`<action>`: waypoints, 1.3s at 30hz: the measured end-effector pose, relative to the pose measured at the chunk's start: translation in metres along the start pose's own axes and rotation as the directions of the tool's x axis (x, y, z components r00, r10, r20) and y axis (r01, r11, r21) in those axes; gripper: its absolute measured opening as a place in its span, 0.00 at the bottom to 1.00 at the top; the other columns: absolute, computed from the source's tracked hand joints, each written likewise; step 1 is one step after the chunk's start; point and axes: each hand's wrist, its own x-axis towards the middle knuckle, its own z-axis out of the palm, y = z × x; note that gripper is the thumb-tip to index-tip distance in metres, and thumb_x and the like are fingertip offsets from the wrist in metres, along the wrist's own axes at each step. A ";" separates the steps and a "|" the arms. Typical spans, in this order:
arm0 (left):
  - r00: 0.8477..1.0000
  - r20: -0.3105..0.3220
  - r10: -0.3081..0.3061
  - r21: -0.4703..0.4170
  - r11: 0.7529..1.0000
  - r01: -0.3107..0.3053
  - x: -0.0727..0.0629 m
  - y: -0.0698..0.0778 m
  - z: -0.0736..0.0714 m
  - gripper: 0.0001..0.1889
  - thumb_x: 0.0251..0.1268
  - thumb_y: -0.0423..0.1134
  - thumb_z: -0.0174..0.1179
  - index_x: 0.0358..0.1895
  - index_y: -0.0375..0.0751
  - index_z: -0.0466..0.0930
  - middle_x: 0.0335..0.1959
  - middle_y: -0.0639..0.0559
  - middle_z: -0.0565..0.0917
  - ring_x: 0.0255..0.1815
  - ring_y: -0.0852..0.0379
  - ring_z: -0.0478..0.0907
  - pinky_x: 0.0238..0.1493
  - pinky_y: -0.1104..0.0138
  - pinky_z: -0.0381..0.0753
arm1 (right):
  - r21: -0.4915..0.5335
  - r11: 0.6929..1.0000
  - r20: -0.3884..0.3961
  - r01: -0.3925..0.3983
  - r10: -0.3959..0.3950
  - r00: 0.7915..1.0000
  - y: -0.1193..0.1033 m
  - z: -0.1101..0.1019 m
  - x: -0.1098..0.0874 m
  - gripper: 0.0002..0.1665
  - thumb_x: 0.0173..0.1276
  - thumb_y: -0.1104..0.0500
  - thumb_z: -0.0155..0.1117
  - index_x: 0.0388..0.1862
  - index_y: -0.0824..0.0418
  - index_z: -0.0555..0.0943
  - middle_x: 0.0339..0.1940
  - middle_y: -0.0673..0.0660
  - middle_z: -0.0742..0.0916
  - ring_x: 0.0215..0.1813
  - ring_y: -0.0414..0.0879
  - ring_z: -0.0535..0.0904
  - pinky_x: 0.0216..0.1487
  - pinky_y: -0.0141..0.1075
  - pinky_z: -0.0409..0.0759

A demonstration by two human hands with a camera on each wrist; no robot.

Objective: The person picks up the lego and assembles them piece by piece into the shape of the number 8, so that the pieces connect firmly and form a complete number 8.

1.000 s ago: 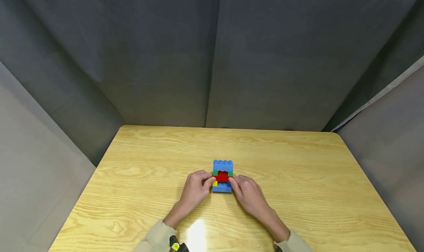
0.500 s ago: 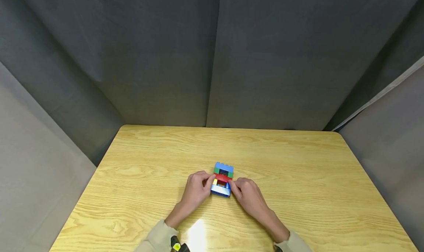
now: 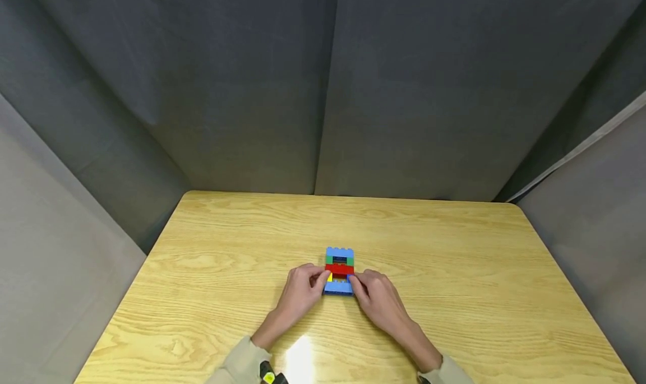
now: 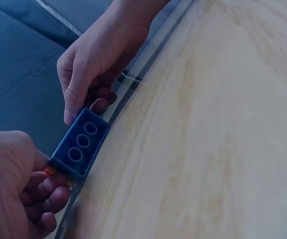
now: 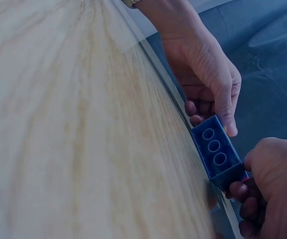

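Note:
A small stack of toy building bricks (image 3: 340, 269) is held between both hands near the middle of the table. It has a light blue brick on top, green pieces at either side below, then red, then yellow at left and blue at right, and a blue brick at the bottom. Gaps show through its middle. The left hand (image 3: 298, 291) pinches its left side by the yellow piece; the right hand (image 3: 381, 297) pinches the opposite side. Both wrist views show the hollow underside of the bottom blue brick (image 4: 81, 144), with three round tubes facing out.
A wood-grain table (image 3: 202, 249) with rounded far corners spreads around the hands. Dark grey curtains (image 3: 242, 92) hang behind it, with lighter grey panels (image 3: 55, 249) at the sides. Dark bands with a yellow-green mark (image 3: 269, 377) sit by the left sleeve.
The stack has turned in the fingers: it twisted and tipped half a second ago and now stands straight again, with its middle gaps more visible. Both hands keep nearly the same place.

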 end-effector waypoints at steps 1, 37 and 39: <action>1.000 0.005 -0.005 -0.001 1.000 0.005 0.000 0.000 0.000 0.08 0.75 0.34 0.64 0.44 0.33 0.91 0.25 0.56 0.81 0.23 0.67 0.71 0.24 0.73 0.73 | 0.002 1.000 0.002 -0.002 0.002 1.000 0.000 0.000 0.000 0.14 0.78 0.59 0.65 0.28 0.54 0.84 0.19 0.43 0.71 0.23 0.37 0.65 0.27 0.31 0.65; 0.996 0.057 -0.071 0.009 0.997 0.071 -0.002 -0.002 0.003 0.14 0.80 0.38 0.59 0.54 0.31 0.88 0.27 0.57 0.77 0.24 0.64 0.70 0.25 0.72 0.72 | 0.020 1.000 0.047 -0.020 0.019 0.999 0.004 0.000 -0.006 0.15 0.82 0.57 0.59 0.51 0.64 0.89 0.32 0.48 0.85 0.36 0.41 0.80 0.41 0.41 0.81; 0.995 0.058 -0.075 0.005 0.997 0.075 -0.002 -0.003 0.003 0.15 0.80 0.38 0.59 0.55 0.31 0.87 0.27 0.57 0.77 0.25 0.64 0.70 0.25 0.72 0.72 | 0.027 0.999 0.048 -0.023 0.022 0.999 0.003 -0.001 -0.006 0.16 0.82 0.57 0.59 0.53 0.65 0.88 0.35 0.52 0.87 0.39 0.45 0.83 0.45 0.44 0.83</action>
